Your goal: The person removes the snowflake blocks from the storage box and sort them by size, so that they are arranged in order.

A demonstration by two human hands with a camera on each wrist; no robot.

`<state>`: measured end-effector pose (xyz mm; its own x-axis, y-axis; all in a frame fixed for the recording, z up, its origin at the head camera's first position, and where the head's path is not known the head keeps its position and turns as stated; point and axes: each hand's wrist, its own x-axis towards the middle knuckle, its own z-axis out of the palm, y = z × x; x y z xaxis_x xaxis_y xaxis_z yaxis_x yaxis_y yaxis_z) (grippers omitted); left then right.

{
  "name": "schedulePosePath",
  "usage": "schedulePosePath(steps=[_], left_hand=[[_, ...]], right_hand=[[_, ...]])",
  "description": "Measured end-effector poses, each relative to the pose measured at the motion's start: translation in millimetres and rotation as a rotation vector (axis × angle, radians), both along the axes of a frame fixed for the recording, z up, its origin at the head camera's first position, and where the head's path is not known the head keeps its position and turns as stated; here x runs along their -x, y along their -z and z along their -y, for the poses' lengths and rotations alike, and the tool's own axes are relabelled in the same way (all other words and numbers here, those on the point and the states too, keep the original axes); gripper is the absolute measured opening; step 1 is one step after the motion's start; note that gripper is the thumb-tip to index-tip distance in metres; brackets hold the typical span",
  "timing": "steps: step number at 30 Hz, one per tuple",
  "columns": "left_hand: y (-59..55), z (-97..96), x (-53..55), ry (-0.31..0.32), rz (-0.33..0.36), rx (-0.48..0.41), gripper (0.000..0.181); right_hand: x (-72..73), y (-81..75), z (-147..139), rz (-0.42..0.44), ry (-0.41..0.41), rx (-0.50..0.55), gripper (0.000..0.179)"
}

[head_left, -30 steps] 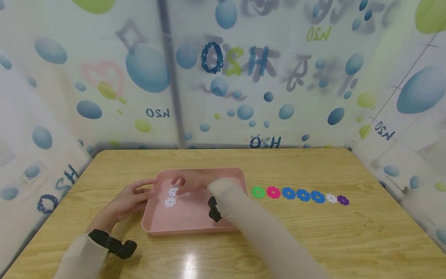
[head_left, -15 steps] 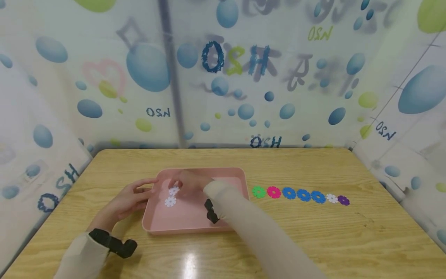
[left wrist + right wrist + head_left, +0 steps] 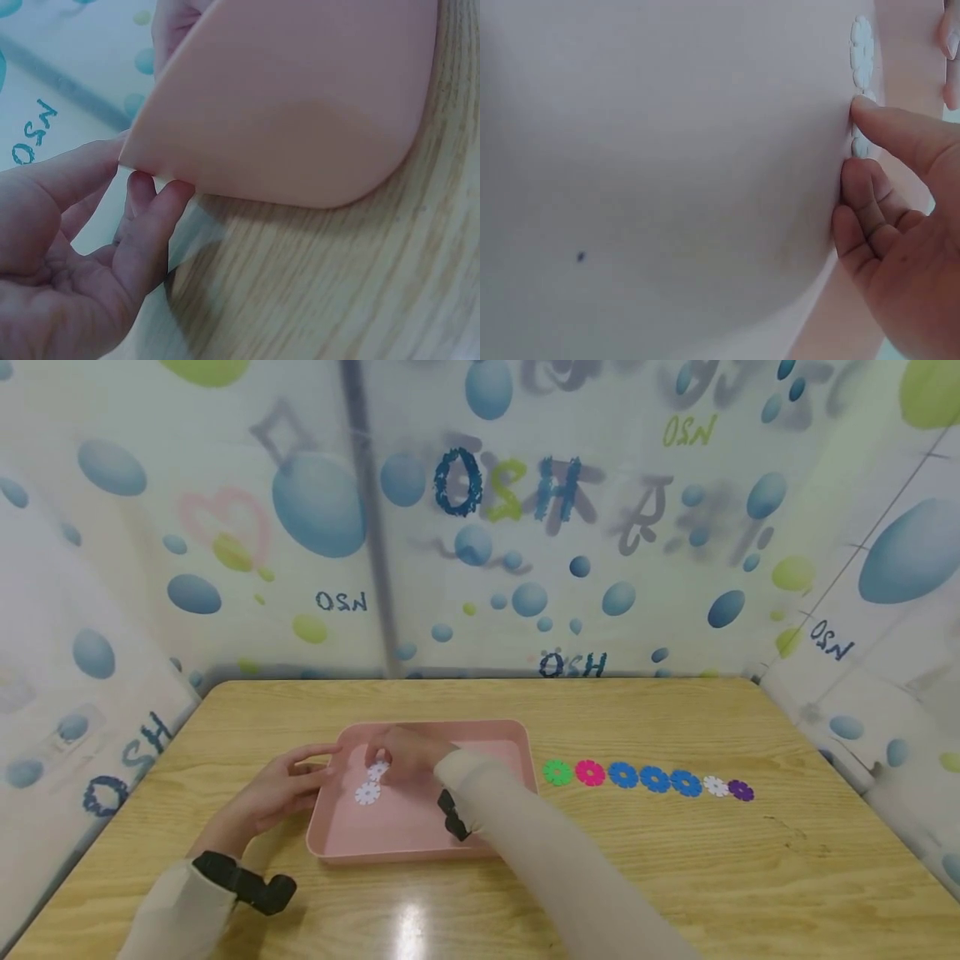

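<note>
A pink tray (image 3: 412, 827) rests on the wooden table. At its left rim my left hand (image 3: 279, 789) holds on, one finger over the rim and the thumb against the outer wall; that wall fills much of the left wrist view. Inside the tray my right hand (image 3: 405, 756) pinches a white snowflake disc (image 3: 377, 771), its thumb and fingers partly hiding it. Touching this disc on the near side lies another white snowflake disc (image 3: 367, 793). In the right wrist view, a white disc (image 3: 862, 52) lies beyond the thumb (image 3: 885, 127).
Right of the tray, several snowflake discs form a row: a green disc (image 3: 557, 772), a pink disc (image 3: 590, 772), blue discs (image 3: 656, 779), a white disc (image 3: 716, 787) and a purple disc (image 3: 741, 790). A patterned curtain (image 3: 480, 585) hangs behind the table (image 3: 645, 877).
The fingers of my right hand have closed in on the far white disc, which has shifted slightly to the right. My left hand stays at the tray's rim.
</note>
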<state>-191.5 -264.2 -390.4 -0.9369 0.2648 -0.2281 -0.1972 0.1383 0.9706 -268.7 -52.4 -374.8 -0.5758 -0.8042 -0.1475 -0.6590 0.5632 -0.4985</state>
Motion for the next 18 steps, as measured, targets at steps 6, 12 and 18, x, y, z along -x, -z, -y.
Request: schedulePosePath(steps=[6,12,18], left_hand=[[1.6,1.5,0.9,-0.002,0.003,-0.013,0.052],[3.1,2.5,1.8,-0.002,0.004,-0.013,0.052],[3.5,2.3,1.9,-0.001,0.008,-0.008,0.053]], right_hand=[[-1.8,-1.3,0.1,0.032,0.056,-0.008,0.02],[-0.9,1.6,-2.0,0.046,0.053,0.018,0.023],[-1.0,0.1,-7.4,0.074,0.079,0.043,0.024]])
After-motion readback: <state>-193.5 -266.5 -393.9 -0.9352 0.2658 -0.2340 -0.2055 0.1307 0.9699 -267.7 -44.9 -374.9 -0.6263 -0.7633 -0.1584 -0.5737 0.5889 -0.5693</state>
